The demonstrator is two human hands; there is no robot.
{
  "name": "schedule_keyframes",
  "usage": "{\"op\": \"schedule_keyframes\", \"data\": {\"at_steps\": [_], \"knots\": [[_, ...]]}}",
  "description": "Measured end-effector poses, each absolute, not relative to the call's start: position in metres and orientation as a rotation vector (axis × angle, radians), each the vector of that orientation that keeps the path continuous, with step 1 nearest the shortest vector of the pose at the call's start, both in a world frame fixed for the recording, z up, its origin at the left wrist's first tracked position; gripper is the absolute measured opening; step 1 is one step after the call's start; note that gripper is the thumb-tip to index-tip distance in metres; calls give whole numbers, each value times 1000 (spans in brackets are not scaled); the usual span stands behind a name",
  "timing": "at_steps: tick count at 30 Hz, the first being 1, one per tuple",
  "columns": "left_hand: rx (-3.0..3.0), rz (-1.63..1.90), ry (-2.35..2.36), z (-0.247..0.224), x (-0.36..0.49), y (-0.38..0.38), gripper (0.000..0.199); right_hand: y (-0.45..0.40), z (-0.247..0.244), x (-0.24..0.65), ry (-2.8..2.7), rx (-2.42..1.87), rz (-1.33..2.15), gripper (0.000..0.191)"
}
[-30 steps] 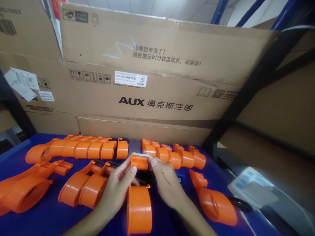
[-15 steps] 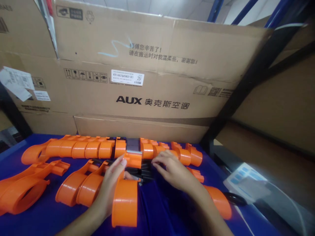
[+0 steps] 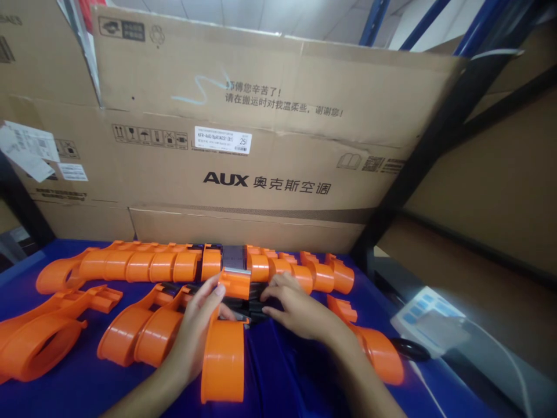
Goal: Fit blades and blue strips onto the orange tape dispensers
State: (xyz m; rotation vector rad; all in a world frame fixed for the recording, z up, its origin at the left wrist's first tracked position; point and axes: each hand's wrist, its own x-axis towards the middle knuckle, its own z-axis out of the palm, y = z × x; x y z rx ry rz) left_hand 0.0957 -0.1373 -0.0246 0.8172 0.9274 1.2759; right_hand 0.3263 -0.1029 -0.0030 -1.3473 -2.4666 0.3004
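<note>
My left hand (image 3: 203,316) is closed around an orange plastic tape dispenser frame (image 3: 224,360). The frame's wide ring hangs toward me, and a metal strip lies along its upper end. My right hand (image 3: 287,305) reaches over a pile of black plastic parts (image 3: 256,310), just right of the held frame. Its fingers are bent but apart, with nothing visible in them; some fingertips are hard to make out. Further orange frames (image 3: 161,337) lie left of my left hand, some with black parts attached. Another orange frame (image 3: 383,357) rests beyond my right forearm.
A row of orange frames (image 3: 139,266) runs along the back of the blue surface (image 3: 87,395), with a dark grey block (image 3: 234,257) among them. Behind stands a large cardboard box (image 3: 278,145). Dark rack posts (image 3: 409,145) and a blue-and-white packet (image 3: 429,319) are at right.
My right hand has shifted slightly left and down toward the black parts, its thumb and fingers spreading. My left hand still holds the frame, which has turned slightly. The camera view has shifted a little.
</note>
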Motion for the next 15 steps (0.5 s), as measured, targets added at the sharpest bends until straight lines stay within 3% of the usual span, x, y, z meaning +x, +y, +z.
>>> {"op": "schedule_keyframes", "data": {"at_steps": [15], "knots": [[812, 1307, 923, -19, 99, -141, 61, -108, 17, 326, -2109, -1217, 388, 4]]}}
